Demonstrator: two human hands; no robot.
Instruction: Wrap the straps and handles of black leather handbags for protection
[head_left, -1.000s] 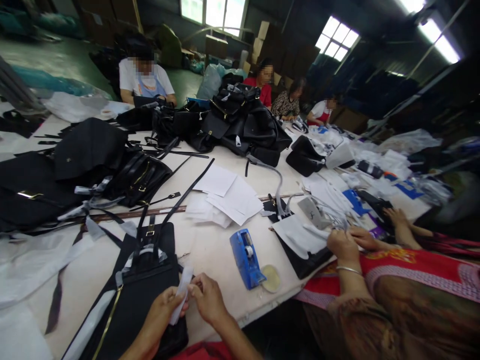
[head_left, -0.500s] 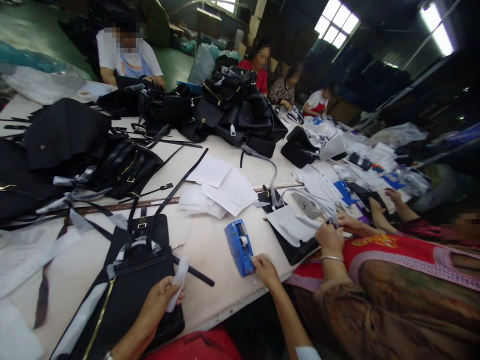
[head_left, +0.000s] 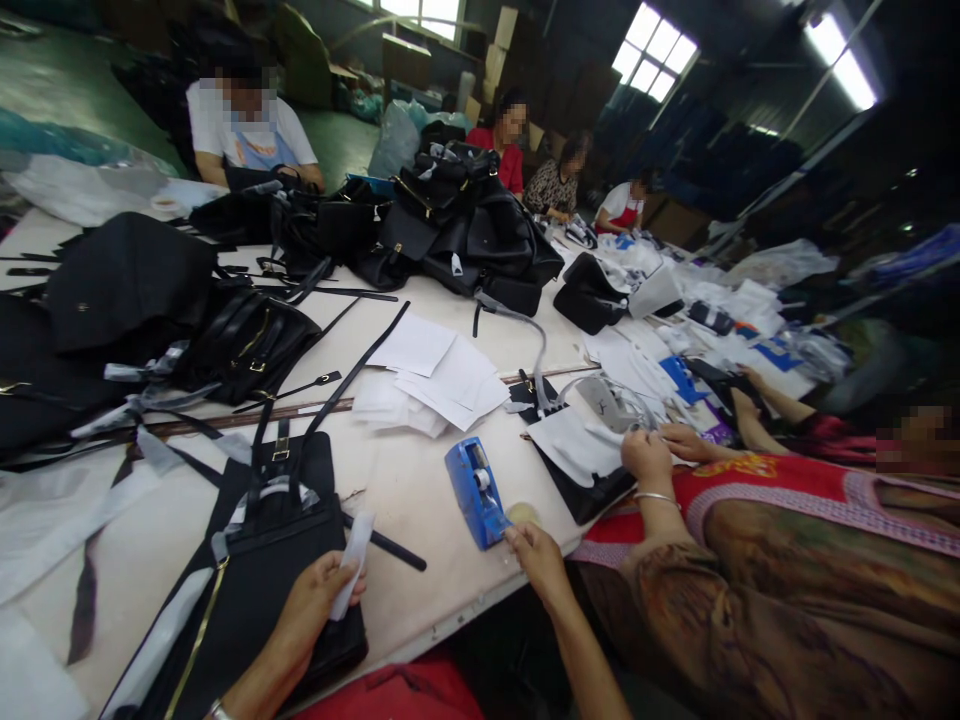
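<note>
My left hand (head_left: 328, 590) is closed around a folded strip of thin white wrapping (head_left: 352, 565), above the lower right part of a black bag (head_left: 262, 580) with a gold zipper. My right hand (head_left: 534, 550) pinches at the front end of a blue tape dispenser (head_left: 474, 495); a short piece of clear tape seems to lie between the fingertips and the dispenser. Wrapped handles and a buckled strap lie at the bag's top.
White sheets (head_left: 435, 375) lie behind the dispenser. Black bags (head_left: 480, 230) are heaped farther back, more at the left. A co-worker's hands (head_left: 649, 455) handle a bag (head_left: 577, 450) close on the right. Other people sit around the table.
My right hand has drawn slightly away from the dispenser, down and to the right. My left hand still holds the strip. The whole view has shifted a little.
</note>
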